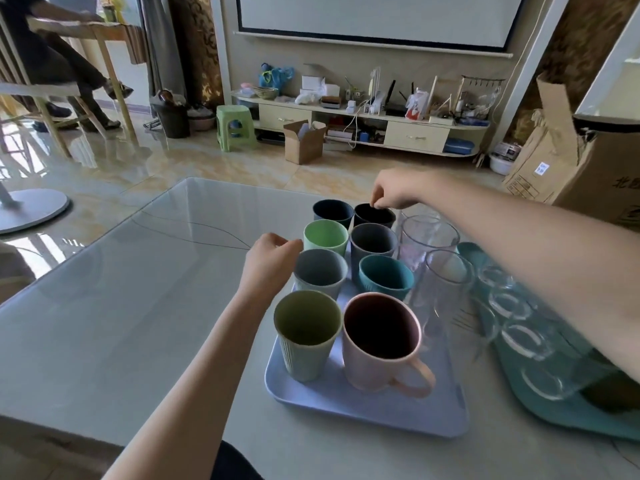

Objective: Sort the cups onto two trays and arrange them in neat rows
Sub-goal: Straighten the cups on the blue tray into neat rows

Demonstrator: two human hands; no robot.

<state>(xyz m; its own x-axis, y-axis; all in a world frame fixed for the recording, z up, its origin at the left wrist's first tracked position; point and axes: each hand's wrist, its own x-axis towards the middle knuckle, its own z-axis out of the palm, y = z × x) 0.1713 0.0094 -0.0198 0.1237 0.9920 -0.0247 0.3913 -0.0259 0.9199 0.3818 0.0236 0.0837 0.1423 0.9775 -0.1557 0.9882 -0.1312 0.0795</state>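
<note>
A pale blue tray point(363, 412) holds several coloured cups in two rows, among them a pink mug point(381, 344), an olive ribbed cup point(306, 336), a grey cup point(320, 273) and a light green cup point(325, 235). My right hand point(394, 194) pinches the far rim of the black cup point(374, 216) at the back of the right row. My left hand point(272, 261) sits with curled fingers beside the grey and light green cups; whether it touches them is unclear. Two tall clear glasses point(427, 237) point(446, 289) stand at the tray's right side. A teal tray point(540, 407) carries several short glasses.
The trays rest on a glass-topped table point(138, 289). A large cardboard box point(571, 161) stands beyond the table at the right. Across the tiled floor are a TV cabinet point(360, 126), a green stool point(235, 128) and a seated person point(65, 74) at far left.
</note>
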